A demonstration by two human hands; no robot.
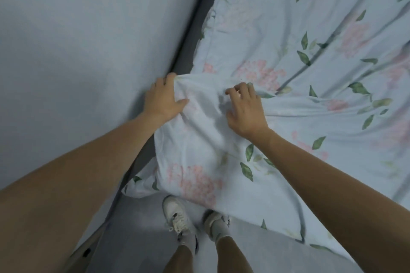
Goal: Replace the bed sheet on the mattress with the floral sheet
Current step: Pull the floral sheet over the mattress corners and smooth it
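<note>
Floral sheet [299, 99] lying rumpled over mattress corner.
Left hand [163, 99] and right hand [245, 110] both gripping bunched fabric near wall [77, 39].

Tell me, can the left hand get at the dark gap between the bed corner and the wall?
Probably yes: the left hand grips the floral sheet at the corner, right beside the dark gap, with nothing between them.

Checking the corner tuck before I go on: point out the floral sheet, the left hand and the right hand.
floral sheet [295, 35]: head view, flat printed part on the bed.
left hand [163, 99]: head view, back of the hand at the sheet's corner.
right hand [246, 110]: head view, back of the hand on the sheet.
</note>
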